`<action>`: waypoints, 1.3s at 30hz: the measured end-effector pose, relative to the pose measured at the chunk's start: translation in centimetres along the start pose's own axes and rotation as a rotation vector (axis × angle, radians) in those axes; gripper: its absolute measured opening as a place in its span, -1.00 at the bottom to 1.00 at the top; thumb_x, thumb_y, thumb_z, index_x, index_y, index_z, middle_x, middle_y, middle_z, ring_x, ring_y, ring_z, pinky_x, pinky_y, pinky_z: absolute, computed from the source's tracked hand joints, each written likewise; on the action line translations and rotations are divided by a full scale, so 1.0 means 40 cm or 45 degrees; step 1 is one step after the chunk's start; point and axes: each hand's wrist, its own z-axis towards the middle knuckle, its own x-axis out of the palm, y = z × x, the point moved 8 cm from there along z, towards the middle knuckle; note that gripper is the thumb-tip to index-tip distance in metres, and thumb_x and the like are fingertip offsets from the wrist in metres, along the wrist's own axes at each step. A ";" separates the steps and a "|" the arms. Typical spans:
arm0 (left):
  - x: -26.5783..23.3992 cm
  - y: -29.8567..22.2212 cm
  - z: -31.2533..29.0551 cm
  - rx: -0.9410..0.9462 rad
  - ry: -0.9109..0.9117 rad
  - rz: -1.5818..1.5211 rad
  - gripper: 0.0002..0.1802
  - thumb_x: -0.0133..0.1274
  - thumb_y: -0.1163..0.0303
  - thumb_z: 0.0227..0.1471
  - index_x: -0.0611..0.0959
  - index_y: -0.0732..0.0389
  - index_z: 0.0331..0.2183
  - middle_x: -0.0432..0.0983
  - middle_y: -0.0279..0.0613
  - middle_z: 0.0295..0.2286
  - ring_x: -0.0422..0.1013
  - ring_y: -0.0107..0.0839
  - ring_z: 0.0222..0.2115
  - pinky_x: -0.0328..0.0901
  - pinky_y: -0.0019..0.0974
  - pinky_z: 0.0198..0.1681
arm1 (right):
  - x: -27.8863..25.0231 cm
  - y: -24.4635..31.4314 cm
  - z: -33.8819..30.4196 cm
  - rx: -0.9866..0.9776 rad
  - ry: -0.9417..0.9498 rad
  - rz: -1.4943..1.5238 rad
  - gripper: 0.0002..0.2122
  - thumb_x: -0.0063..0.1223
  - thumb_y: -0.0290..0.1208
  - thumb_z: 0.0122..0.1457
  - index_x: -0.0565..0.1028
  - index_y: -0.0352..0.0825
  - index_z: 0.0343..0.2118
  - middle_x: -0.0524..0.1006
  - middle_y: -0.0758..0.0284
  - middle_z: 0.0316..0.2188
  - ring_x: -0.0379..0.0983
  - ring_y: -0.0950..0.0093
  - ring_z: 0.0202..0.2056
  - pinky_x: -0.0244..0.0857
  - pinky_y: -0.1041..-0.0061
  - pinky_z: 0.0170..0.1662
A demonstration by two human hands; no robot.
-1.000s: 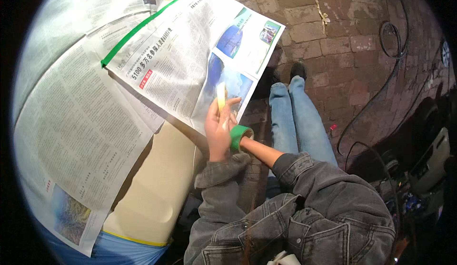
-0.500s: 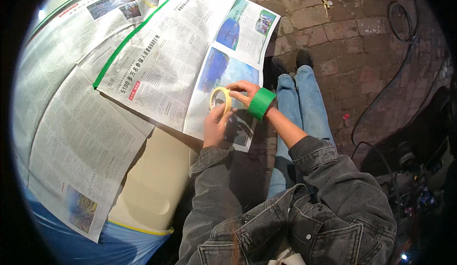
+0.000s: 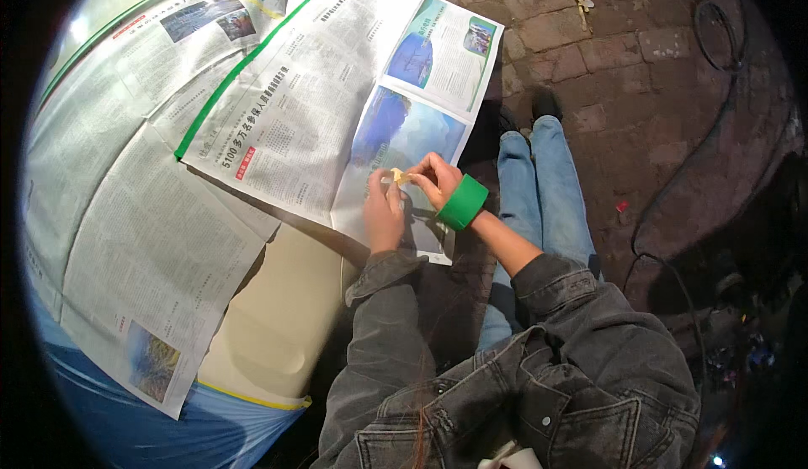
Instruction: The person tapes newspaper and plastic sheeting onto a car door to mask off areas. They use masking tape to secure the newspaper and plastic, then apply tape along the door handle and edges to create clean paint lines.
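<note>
A small piece of yellow tape [image 3: 399, 177] is pinched between my two hands, over the blue picture on the newspaper. My left hand [image 3: 385, 215] has its fingertips closed on one side of it. From the right, my right hand [image 3: 436, 179] pinches the other side with thumb and finger. The ring shape of the yellow roll cannot be made out now. A wide green tape roll [image 3: 463, 202] sits around my right wrist. Beneath my hands spreads the newspaper sheet [image 3: 337, 73], with a green tape strip [image 3: 244, 63] along its left edge.
More newspaper [image 3: 156, 225] covers a pale, curved vehicle body at left. Its cream panel [image 3: 273, 309] shows below, beside blue sheeting [image 3: 227, 423] with a yellow edge. A black cable [image 3: 673, 178] lies on the brick paving [image 3: 581, 82] at right.
The yellow roll has turned from a plain ring into a small bit of tape between my fingers. My left hand has risen slightly. The whole view has shifted a little.
</note>
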 end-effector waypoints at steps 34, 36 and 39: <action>-0.181 -0.388 0.565 0.908 -0.304 1.657 -0.56 -0.07 0.47 0.01 0.56 -0.03 -0.03 0.44 -0.11 -0.36 0.42 -0.14 -0.31 0.25 -0.12 -0.20 | 0.227 -0.923 -0.146 1.262 0.948 -1.343 -0.25 -0.47 0.43 0.04 0.41 -0.08 0.06 0.41 0.36 0.04 0.34 0.33 0.01 0.20 0.22 0.00; -0.178 -0.313 0.611 0.822 -0.189 1.931 -0.78 -0.03 0.35 0.02 0.65 0.04 -0.26 0.46 -0.13 -0.34 0.39 -0.19 -0.24 0.20 -0.13 -0.14 | 0.259 -0.943 -0.152 1.414 0.702 -0.884 -0.26 -0.45 0.44 0.06 0.40 -0.05 0.06 0.41 0.40 0.05 0.35 0.34 0.01 0.20 0.24 -0.01; -0.076 -0.192 0.568 0.975 -0.003 1.987 -0.76 0.02 0.26 0.00 0.63 0.21 -0.36 0.48 -0.12 -0.28 0.37 -0.20 -0.20 0.18 -0.15 -0.07 | 0.289 -0.944 -0.158 1.478 0.241 -0.144 -0.30 -0.20 0.37 0.04 0.33 -0.07 0.11 0.36 0.39 0.08 0.32 0.35 0.02 0.19 0.26 0.01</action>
